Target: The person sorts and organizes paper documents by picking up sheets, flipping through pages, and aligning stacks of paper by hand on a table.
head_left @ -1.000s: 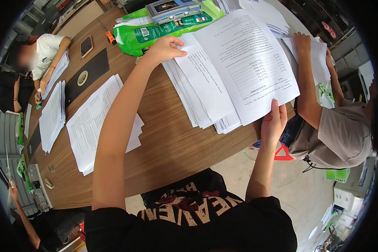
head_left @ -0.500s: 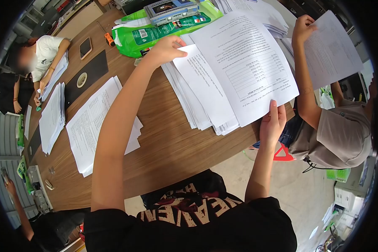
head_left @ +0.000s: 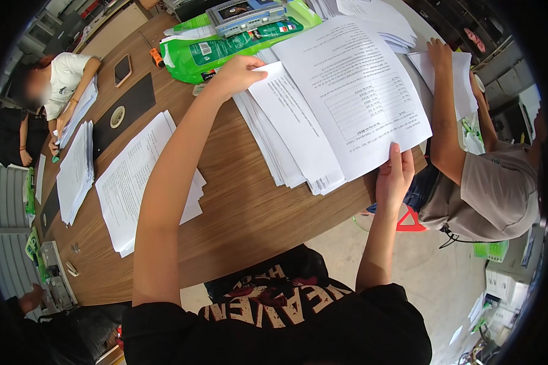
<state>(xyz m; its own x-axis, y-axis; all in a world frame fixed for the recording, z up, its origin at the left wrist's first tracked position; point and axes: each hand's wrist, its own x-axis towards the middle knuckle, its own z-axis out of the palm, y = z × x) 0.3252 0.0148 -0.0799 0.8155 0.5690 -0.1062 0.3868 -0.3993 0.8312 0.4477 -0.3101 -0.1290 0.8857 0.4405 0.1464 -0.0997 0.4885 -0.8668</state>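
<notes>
A printed sheet with a table (head_left: 371, 91) lies turned over the right part of a paper stack (head_left: 265, 146). My right hand (head_left: 397, 176) pinches its lower edge, thumb on top. My left hand (head_left: 237, 74) is closed on the upper left corner of a partly folded white sheet (head_left: 292, 118) beside it. Both sheets rest above the stack near the table's right end. Left of my left forearm lies another pile of printed pages (head_left: 128, 182).
The wooden table (head_left: 237, 225) holds a green package (head_left: 195, 58), a blue-grey box (head_left: 246, 17), a phone (head_left: 123, 70), a tape roll (head_left: 118, 116) and more papers (head_left: 76, 173). One person (head_left: 73, 79) sits at the left, another (head_left: 493, 188) at the right.
The person at the right has lowered a raised sheet onto the papers there. An arm at the lower left has moved down. My hands have barely moved.
</notes>
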